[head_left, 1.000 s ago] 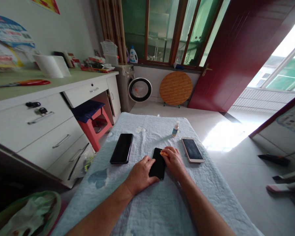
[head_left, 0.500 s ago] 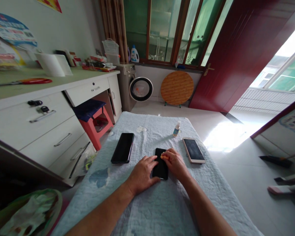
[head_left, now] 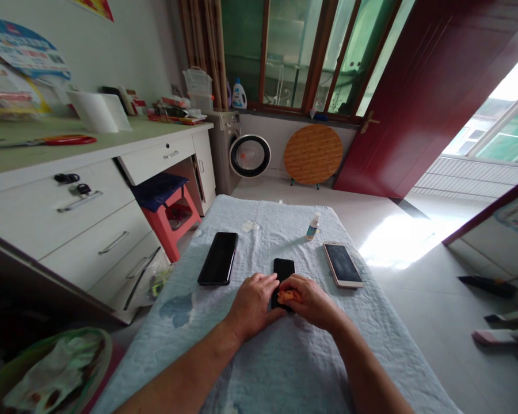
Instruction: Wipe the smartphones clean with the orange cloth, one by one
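A small black smartphone (head_left: 284, 266) lies flat on the cloth-covered table, partly hidden by my hands. My left hand (head_left: 254, 302) grips it along the left side, fingers at the edge and thumb by the lower end. Pinched in my right hand (head_left: 313, 300) is a crumpled orange cloth (head_left: 289, 296), pressed onto the phone's dark screen. To the left rests a larger black phone (head_left: 218, 259). A white-framed phone (head_left: 343, 264) lies to the right, and behind it stands a small spray bottle (head_left: 313, 226) with a white cap.
A pale blue quilted cover (head_left: 259, 224) drapes the table. At left are a white desk (head_left: 82, 213) and a red stool (head_left: 175, 213); a waste bin (head_left: 106, 356) stands lower left. Beyond are a washing machine (head_left: 222, 149) with its door open and a round wooden board (head_left: 313, 154).
My right hand has moved the orange cloth down the phone's screen, toward me. More of the cloth shows now. The left hand stays at the phone's side.
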The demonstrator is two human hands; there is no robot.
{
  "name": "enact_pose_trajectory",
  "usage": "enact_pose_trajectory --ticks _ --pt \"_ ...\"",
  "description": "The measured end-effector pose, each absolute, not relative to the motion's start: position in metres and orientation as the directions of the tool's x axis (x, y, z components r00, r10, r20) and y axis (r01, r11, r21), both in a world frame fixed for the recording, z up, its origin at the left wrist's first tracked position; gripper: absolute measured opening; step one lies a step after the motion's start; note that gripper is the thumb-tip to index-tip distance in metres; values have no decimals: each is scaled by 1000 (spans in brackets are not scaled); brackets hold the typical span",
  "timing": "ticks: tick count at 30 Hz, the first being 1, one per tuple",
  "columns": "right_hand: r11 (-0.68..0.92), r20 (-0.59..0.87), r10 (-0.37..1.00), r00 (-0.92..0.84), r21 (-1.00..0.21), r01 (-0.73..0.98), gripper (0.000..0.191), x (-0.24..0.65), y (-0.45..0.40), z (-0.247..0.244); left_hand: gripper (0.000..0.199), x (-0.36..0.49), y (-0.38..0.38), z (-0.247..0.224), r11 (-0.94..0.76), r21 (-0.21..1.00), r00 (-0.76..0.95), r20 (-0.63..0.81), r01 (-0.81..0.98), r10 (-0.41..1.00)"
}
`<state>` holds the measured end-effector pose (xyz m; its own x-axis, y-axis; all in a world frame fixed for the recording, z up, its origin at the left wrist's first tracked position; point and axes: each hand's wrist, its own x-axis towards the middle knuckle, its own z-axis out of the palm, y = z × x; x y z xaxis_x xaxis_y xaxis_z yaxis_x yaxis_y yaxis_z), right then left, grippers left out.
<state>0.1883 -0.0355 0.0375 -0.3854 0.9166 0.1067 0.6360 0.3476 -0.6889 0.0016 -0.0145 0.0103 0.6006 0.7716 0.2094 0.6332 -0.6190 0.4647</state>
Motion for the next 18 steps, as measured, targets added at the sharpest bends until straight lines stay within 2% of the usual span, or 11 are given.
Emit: enact_pose_trajectory --ticks 8,12,18 --pt "294 213 955 -204 -640 710 15 184 -21 20 61 5 -14 11 -614 429 593 200 663 780" --pt "247 262 961 -94 -645 723 22 186 -10 9 61 4 -13 13 -621 431 607 191 655 772" --pt "191 297 954 -35 -516 835 21 191 -7 4 58 2 -13 14 -621 428 605 192 657 772"
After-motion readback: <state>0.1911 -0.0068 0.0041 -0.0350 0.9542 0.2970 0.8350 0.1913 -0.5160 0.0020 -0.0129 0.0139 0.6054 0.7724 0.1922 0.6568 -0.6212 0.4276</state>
